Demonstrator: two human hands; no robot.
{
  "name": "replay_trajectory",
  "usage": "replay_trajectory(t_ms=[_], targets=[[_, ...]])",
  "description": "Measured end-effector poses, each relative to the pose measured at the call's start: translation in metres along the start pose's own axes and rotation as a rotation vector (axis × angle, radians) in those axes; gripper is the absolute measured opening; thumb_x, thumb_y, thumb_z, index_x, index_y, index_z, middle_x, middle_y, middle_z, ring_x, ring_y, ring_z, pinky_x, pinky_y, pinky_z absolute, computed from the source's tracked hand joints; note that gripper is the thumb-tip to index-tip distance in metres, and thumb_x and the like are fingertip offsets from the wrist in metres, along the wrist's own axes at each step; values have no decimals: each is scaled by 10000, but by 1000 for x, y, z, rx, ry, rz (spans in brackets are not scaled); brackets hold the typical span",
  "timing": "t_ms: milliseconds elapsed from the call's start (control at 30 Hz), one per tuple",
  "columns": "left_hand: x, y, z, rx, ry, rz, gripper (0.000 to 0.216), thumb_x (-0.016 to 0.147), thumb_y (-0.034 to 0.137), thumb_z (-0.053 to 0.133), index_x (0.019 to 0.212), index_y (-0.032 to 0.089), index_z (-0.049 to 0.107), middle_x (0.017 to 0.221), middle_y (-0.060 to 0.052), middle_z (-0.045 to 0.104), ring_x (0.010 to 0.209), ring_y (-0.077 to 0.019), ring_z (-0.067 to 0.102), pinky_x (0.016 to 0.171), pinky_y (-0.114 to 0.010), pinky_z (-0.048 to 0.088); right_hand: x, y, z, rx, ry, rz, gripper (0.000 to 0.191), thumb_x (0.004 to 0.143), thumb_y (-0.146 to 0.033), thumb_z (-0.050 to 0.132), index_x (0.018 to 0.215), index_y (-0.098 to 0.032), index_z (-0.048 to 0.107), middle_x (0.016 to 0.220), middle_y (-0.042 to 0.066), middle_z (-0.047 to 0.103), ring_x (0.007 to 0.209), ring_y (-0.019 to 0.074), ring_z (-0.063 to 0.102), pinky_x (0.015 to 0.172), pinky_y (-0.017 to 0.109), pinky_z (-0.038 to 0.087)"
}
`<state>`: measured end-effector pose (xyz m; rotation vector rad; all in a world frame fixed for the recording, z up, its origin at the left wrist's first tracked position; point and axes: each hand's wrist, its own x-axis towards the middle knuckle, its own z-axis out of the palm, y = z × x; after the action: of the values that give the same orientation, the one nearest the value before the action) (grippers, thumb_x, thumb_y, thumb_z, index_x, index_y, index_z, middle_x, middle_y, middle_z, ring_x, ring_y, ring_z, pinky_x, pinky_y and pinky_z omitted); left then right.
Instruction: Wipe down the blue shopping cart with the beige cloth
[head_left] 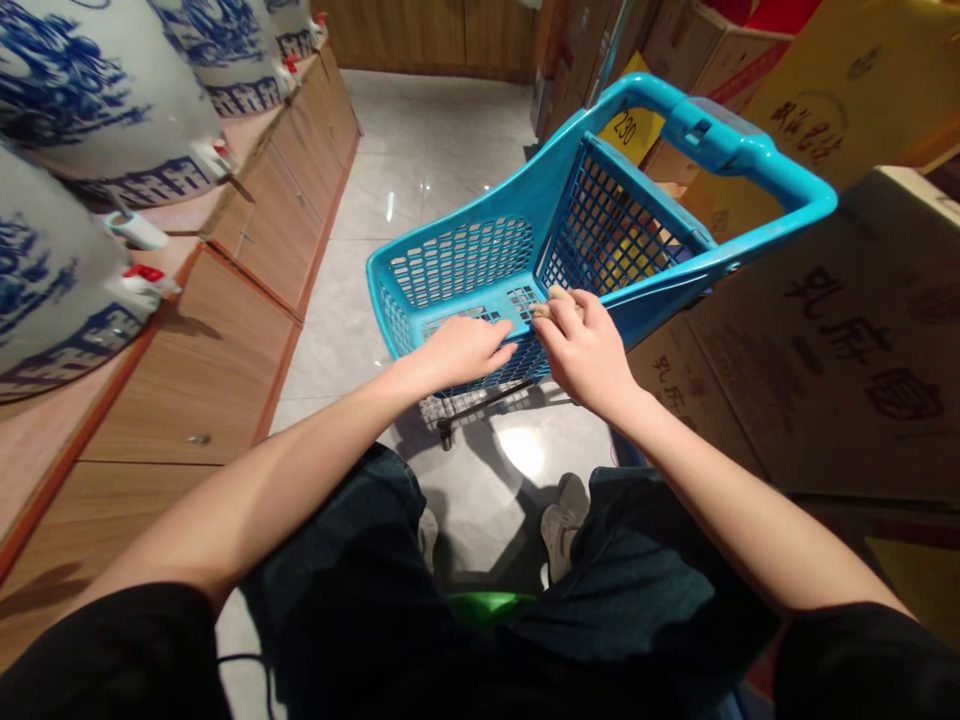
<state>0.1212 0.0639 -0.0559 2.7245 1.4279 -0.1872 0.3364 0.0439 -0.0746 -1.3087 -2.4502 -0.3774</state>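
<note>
A blue plastic shopping cart (450,218) stands in front of me, its perforated basket tilted toward the left and its handle at the upper right. My left hand (469,350) grips the near rim of the basket, with the thumb on the outer side and the fingers over the inner side. In my right hand (589,350) is a crumpled beige cloth (559,302), bunched under the fingers against the same rim farther right. The fingertips of the right hand are partly hidden by the cloth.
Large blue-and-white jars (82,100) with red-handled taps line wooden cabinets (255,220) on the left. Stacked cardboard boxes (832,340) crowd the right side, beside a yellow sign (637,125). Something green (491,608) lies beneath me, between my legs.
</note>
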Motion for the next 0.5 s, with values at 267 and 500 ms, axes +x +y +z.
replay_trajectory(t_ms=[267,500], targets=[[2,6,0,6,-6,9,458,1140,439,397,1311,150,709,1073,-157,834,994,-327,812,823,-380,569,2,28,-14,-83,78,147,235,956,-169,563,1013,-190,790,1066,158,702,1082,366,548,857,491,474],[-3,15,1,-59,3,29,445,1130,444,429,1268,152,736,1072,-154,832,998,-326,811,815,-367,552,7,-3,-18,-73,-92,-50,256,976,-140,543,1005,-166,796,1095,151,726,1089,328,526,849,427,419]])
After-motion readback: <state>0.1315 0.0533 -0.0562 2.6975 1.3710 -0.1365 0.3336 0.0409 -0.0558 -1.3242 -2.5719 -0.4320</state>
